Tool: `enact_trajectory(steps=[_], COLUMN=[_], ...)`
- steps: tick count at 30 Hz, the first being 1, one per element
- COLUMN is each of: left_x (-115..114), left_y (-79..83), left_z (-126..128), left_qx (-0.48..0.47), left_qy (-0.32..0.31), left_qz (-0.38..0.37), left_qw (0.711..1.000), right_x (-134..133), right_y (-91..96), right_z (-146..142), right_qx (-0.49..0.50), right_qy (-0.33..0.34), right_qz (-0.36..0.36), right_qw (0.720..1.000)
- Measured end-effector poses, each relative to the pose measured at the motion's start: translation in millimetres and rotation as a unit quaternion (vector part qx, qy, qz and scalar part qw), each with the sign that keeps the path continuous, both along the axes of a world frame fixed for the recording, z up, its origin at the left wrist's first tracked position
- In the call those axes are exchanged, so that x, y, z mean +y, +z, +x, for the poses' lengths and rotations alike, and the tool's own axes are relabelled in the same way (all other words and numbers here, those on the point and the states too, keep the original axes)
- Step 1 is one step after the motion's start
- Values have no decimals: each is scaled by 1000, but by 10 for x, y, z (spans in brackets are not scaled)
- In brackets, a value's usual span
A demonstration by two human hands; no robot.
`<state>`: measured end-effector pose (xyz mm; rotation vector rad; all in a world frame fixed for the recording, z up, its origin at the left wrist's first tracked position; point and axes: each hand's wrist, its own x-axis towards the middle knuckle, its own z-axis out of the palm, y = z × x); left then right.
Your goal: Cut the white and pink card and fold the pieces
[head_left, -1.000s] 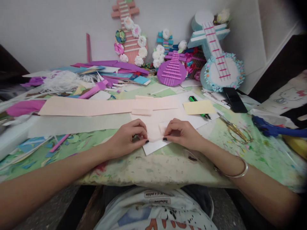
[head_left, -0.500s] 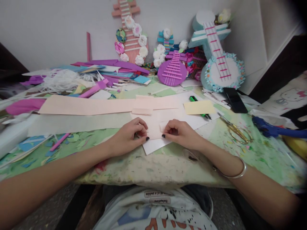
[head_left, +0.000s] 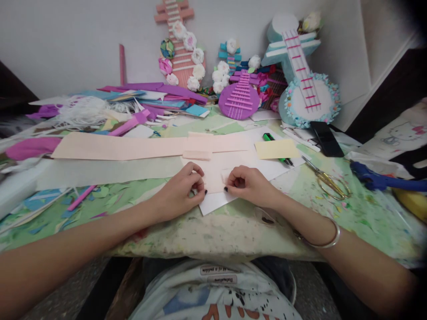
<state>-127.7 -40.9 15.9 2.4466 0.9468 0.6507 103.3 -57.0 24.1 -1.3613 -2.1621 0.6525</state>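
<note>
A small pale pink paper piece (head_left: 215, 180) lies on a white sheet (head_left: 216, 202) near the table's front edge. My left hand (head_left: 182, 191) pinches its left edge with curled fingers. My right hand (head_left: 248, 184) pinches its right edge the same way. Both hands rest on the table (head_left: 233, 231), close together. A long pale pink paper strip (head_left: 126, 147) stretches to the left behind them.
Scissors (head_left: 328, 181) and a yellow paper square (head_left: 276, 149) over a green marker (head_left: 268, 137) lie to the right. Foam guitar models (head_left: 240, 100) stand against the wall. Paper scraps (head_left: 140, 104) pile at the back left. A black phone (head_left: 325, 138) lies at the right.
Both hands have moved slightly closer together on the pink piece, folding or pressing it. Nothing else has moved.
</note>
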Motion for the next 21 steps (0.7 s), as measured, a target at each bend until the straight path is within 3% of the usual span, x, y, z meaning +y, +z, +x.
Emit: enact_trajectory(steps=[13,21], left_x=[-13,-20], left_y=[32,13], left_z=[-3,-12], left_qx=[13,-10], left_qy=[-20,-27], left_qz=[-29,-2], left_qw=[999,1000], right_x=[-7,-6], right_y=[8,-21], right_z=[-28,-25], right_qx=[0,8], right_qy=[-9,-6], right_qz=[-5,4], right_qw=[1000,1000])
